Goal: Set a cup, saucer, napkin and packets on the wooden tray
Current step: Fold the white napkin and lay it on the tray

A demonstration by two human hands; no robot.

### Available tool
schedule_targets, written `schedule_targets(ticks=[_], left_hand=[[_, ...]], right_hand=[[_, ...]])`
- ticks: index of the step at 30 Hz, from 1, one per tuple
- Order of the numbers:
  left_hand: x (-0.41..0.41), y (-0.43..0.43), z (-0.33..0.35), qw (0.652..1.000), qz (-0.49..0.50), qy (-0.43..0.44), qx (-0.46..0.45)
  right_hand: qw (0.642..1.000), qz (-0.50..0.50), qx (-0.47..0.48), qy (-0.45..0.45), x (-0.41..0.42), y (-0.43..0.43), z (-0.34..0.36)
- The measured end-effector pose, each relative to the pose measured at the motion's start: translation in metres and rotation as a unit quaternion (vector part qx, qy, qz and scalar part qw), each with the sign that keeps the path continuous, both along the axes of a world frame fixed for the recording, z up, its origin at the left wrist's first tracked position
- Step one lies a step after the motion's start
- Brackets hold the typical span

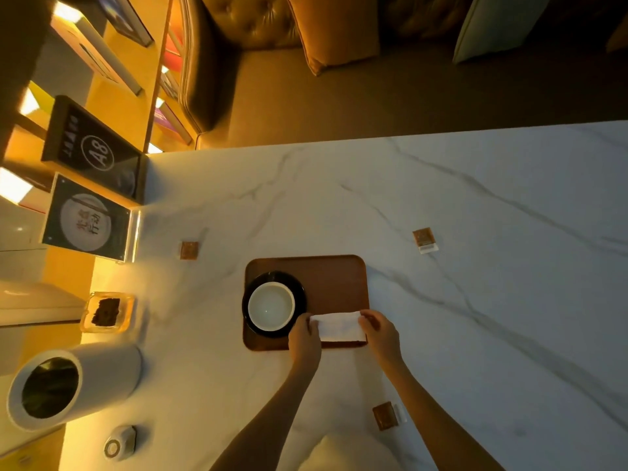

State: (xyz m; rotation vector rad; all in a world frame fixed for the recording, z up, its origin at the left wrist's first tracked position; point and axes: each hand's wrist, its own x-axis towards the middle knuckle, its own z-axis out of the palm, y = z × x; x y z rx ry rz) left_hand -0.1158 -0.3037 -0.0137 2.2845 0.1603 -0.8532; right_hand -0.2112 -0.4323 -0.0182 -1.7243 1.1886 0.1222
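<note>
While the left hand (304,338) and right hand (380,334) pinch opposite ends of the napkin (339,326), apparently to lay it flat on the tray (333,280) at centre frame, the cup (271,305) sits on its saucer (300,292); three packets (424,239) lie on the table (475,198).

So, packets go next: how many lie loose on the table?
3: left packet beside the tray, far-right packet beyond it, near packet by the right forearm. Dish may hold more.

White cup (271,305) on black saucer (274,276), left on wooden tray (334,283); white napkin (339,326) at near edge; packets (424,240) off-tray.
</note>
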Motion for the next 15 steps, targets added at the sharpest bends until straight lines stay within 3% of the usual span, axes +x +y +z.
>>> schedule_targets(ticks=[6, 9, 12, 15], left_hand=[[-0.008, 0.007, 0.007, 1.000, -0.015, 0.000, -0.014], [-0.017, 0.018, 0.012, 0.997, -0.061, -0.042, 0.007], [-0.028, 0.029, 0.013, 0.970, -0.201, -0.123, 0.054], [-0.037, 0.033, 0.007, 0.926, -0.339, -0.140, 0.086]], right_hand=[[0.999, -0.027, -0.011, -0.016, -0.003, -0.001, 0.002], [0.999, -0.020, -0.037, -0.012, -0.006, -0.001, 0.007], [0.989, 0.069, -0.129, -0.008, -0.015, 0.007, 0.010], [0.957, 0.217, -0.191, 0.002, -0.022, 0.020, 0.012]])
